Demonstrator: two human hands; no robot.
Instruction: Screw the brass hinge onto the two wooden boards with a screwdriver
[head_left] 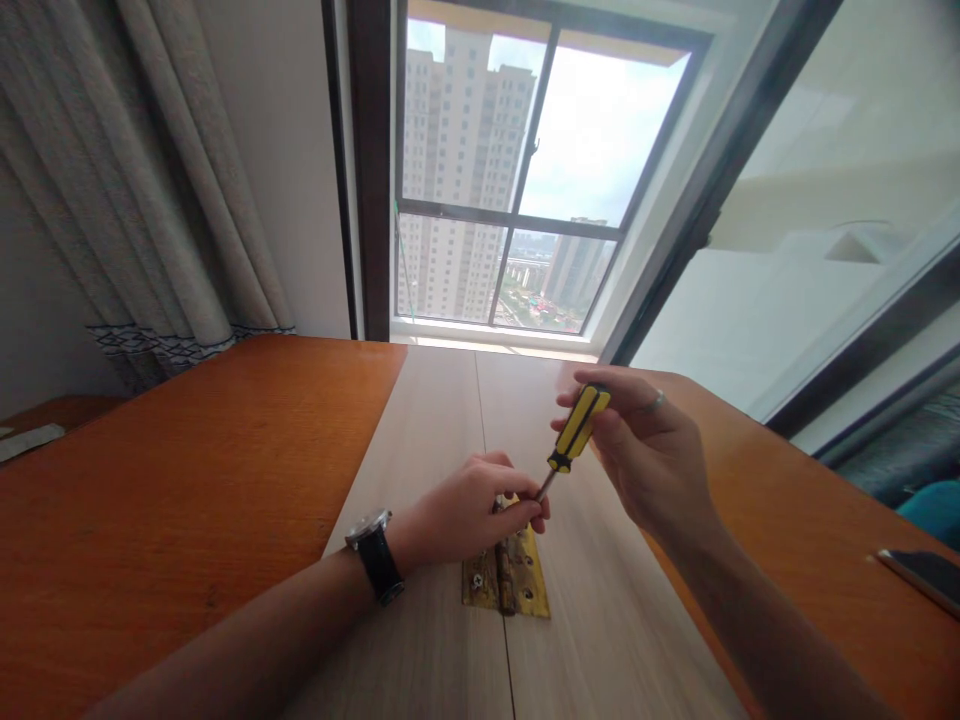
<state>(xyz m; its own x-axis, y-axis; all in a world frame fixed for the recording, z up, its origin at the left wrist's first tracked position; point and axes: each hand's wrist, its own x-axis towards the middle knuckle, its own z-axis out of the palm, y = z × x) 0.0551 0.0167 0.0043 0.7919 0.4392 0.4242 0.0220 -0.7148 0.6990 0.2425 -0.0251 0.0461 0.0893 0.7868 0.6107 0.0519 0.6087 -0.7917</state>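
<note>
A yellow and black screwdriver [580, 428] slants down to the left, its handle in the fingers of my right hand [652, 450]. My left hand [480, 505] pinches around the lower end of the metal shaft, and its fingers hide the tip. Beneath that hand lies a worn brass hinge [525, 580] across the seam of two pale wood boards [420, 640]. One screw [478, 581] shows in the hinge's left leaf, while open holes show in its right leaf. The upper part of the hinge is covered by my left hand.
The boards rest on an orange-brown wooden table [225, 480]. A phone-like dark flat object [926, 580] lies near the right edge. Grey curtains [150, 170] hang at the left, and a window [517, 210] stands beyond the table.
</note>
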